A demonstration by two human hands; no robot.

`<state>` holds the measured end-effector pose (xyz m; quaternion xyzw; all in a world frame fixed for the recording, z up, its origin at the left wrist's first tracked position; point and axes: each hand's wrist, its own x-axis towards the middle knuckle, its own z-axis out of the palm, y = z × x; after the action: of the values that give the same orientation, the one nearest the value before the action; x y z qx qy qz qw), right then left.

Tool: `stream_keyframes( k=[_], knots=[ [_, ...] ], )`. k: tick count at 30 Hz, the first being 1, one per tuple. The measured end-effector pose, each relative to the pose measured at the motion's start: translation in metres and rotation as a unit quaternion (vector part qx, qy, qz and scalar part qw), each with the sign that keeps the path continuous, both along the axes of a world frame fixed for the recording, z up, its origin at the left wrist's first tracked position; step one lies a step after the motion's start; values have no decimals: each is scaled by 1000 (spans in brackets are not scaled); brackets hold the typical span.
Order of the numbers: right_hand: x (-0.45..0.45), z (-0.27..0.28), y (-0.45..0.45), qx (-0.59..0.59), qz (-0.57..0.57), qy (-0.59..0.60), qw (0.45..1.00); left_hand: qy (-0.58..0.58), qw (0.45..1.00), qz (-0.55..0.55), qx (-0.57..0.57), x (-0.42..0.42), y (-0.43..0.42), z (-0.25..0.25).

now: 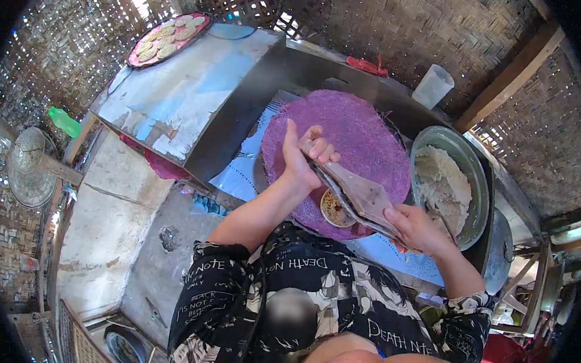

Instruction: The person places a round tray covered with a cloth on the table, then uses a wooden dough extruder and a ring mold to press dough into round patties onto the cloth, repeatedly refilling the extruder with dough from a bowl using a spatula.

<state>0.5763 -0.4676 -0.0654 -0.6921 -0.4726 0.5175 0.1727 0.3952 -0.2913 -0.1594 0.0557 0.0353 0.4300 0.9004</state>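
1. I have the layered flat sheet [364, 189] slanting between my hands, above the purple round mat [379, 140]. My right hand [417, 229] pinches its near end, thumb on top; my left hand [310, 157] curls fingers round the other end, thumb raised clear.
2. I judge it light and fairly stiff along its length – it spans both hands with little sag. Its glossy face may slip, and the thin edges could split if I bend them hard.
3. The ends, I think, give the surest hold, fingers beneath and thumb flat above.
4. The small bowl [336, 224] of yellowish bits sits just under the sheet – closest to being knocked. The green basin [481, 193] of pale mixture crowds my right wrist.
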Motion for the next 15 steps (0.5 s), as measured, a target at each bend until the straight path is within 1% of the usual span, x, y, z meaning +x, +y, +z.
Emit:
stream_keyframes(
  k=[2,5,7,8,11,15],
  knots=[
    [-6,-10,4,14,2,5,1000,22,999,25,-6,-8,0,10],
    [-13,-12,13,47,1,-57,997,36,998,45,8,-12,10,19],
    [-9,-16,15,82,12,-60,995,47,997,56,18,-10,16,21],
    [-7,-17,17,100,18,-62,993,28,998,45,18,-8,17,18],
    [-5,-14,10,91,6,-86,992,-23,999,19,21,1,17,3],
    [-8,-4,1,51,-4,-90,995,-28,999,3,25,4,10,-3]
  ],
)
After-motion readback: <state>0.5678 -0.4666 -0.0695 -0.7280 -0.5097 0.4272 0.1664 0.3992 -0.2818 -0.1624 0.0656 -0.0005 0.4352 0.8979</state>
